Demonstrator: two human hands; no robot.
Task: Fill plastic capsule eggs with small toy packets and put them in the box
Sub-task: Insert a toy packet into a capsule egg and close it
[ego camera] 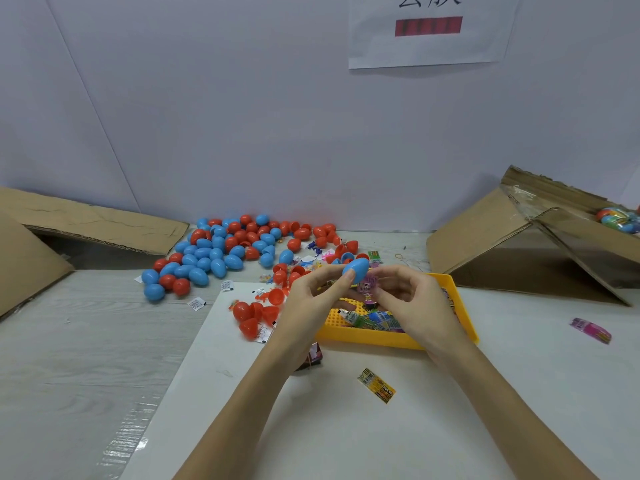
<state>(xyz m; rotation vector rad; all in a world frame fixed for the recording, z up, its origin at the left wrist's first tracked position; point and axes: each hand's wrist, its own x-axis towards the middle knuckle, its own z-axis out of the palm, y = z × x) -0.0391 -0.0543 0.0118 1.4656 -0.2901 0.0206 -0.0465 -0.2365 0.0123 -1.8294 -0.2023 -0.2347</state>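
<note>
From the camera on my head I look down at my two hands, raised close together above the near left part of a shallow yellow plastic tray [465, 308] that sits on a white sheet of paper [346, 427] on the pale wood-grain table [69, 341]. My left hand [311, 299] pinches a blue plastic egg half [355, 268] between thumb and fingertips, its rounded end pointing up and to the right. My right hand [412, 299] has its fingers curled around a small pink and purple toy packet [367, 285], which sits just below and touching the blue half, between my two hands. The tray holds more small toy packets [374, 320] in green, blue and purple. Behind my left hand, against the wall, lies a loose heap of blue and red plastic egg pieces [221, 251], and a few red halves [249, 317] lie on the paper just left of my left wrist. A yellow packet [376, 390] lies alone on the paper near my forearms, a dark packet [313, 356] shows partly under my left wrist, and a pink packet [590, 330] lies well off to the right on the table. At the far right stands a brown cardboard box [485, 233] with its flaps splayed open, and some colourful filled eggs [620, 220] show inside it. Another flattened piece of cardboard [86, 220] lies at the far left. A white paper sign [429, 32] hangs on the wall above.
</note>
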